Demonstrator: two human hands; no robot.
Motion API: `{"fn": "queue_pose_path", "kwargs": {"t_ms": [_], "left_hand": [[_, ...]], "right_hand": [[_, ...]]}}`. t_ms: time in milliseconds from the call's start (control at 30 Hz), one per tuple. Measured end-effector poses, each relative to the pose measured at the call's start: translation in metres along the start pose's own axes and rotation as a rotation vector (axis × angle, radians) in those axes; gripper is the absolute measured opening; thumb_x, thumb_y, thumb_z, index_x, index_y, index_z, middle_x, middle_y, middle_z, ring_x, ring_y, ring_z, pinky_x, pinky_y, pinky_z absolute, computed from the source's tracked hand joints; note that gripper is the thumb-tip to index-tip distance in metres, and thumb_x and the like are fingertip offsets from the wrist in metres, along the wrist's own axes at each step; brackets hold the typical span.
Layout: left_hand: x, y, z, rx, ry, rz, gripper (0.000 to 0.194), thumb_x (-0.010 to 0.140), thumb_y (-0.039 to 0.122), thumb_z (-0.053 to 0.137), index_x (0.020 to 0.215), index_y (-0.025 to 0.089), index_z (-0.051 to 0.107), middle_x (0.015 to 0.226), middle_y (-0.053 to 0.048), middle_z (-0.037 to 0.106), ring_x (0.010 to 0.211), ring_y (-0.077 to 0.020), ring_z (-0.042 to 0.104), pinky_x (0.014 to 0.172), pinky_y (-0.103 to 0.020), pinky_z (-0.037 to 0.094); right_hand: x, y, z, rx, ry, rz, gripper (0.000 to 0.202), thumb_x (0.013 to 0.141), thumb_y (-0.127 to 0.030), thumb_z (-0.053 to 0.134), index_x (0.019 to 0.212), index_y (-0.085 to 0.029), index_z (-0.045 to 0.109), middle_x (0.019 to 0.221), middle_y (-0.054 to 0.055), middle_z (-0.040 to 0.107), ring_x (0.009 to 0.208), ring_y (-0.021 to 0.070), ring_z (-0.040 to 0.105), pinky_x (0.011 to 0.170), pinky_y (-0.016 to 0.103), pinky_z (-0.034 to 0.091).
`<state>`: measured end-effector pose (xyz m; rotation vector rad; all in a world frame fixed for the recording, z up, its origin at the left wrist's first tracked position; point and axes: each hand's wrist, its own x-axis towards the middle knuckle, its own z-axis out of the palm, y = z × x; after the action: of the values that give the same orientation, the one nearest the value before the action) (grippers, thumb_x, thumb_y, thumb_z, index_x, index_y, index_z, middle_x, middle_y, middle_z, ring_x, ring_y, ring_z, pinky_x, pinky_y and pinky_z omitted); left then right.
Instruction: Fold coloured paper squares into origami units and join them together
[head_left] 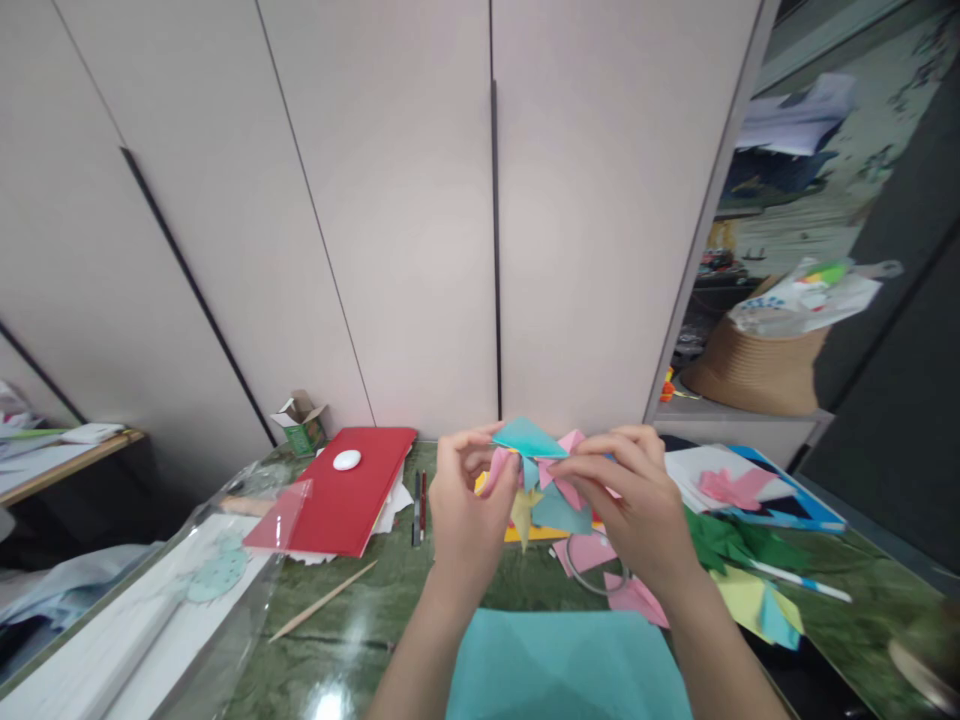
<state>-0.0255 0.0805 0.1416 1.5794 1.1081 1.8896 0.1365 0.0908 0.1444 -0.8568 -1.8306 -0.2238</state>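
Observation:
Both hands are raised over the green marbled table, holding a small folded piece of turquoise paper between them. My left hand pinches its left end with thumb and fingers. At its right corner, the fingertips of my right hand are closed on the paper. Pink, yellow and pale blue folded paper pieces show just behind and below the fingers; whether any of them are joined to the turquoise piece I cannot tell. A large turquoise sheet lies nearest me, between my forearms.
To the left are a red folder with a white oval object, a wooden stick, pens and a plastic-covered sheet. Rightward lie a tape ring, green paper, a white marker and a blue-edged book.

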Motion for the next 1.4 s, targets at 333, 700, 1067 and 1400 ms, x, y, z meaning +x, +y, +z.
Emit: {"fn": "queue_pose_path", "kwargs": {"t_ms": [333,700,1067,1400], "left_hand": [[-0.001,-0.001,0.0,0.248,0.04,0.34,0.012,0.081,0.011,0.059,0.084,0.021,0.066,0.103,-0.006,0.068,0.106,-0.0206,0.062,0.08,-0.033,0.053],[0.005,0.001,-0.006,0.317,-0.126,0.341,0.019,0.084,0.013,0.056,0.093,0.02,0.071,0.121,-0.01,0.063,0.091,-0.0166,0.067,0.082,-0.032,0.054],[0.0,-0.006,0.008,0.334,-0.058,0.364,0.023,0.077,0.012,0.064,0.098,0.02,0.066,0.116,-0.011,0.059,0.104,-0.0193,0.061,0.083,-0.032,0.055],[-0.002,-0.012,0.012,0.44,-0.007,0.505,0.022,0.084,0.005,0.052,0.088,0.022,0.065,0.102,-0.006,0.062,0.095,-0.0154,0.062,0.078,-0.029,0.055]], "right_hand": [[0.001,0.001,0.004,0.1,0.024,0.062,0.018,0.086,-0.017,0.056,0.083,-0.028,0.069,0.103,0.004,0.064,0.098,0.0223,0.05,0.083,0.04,0.042],[-0.001,0.009,0.001,0.223,-0.135,0.185,0.016,0.087,-0.022,0.055,0.083,-0.031,0.069,0.093,-0.001,0.071,0.104,0.0225,0.052,0.088,0.04,0.04],[0.001,0.001,0.006,0.308,-0.063,0.392,0.011,0.085,-0.025,0.058,0.082,-0.027,0.068,0.085,0.0,0.066,0.089,0.0184,0.058,0.081,0.032,0.041],[0.002,0.001,0.007,0.355,-0.025,0.488,0.009,0.082,-0.026,0.061,0.08,-0.027,0.069,0.081,-0.001,0.065,0.085,0.018,0.057,0.078,0.031,0.041]]}}
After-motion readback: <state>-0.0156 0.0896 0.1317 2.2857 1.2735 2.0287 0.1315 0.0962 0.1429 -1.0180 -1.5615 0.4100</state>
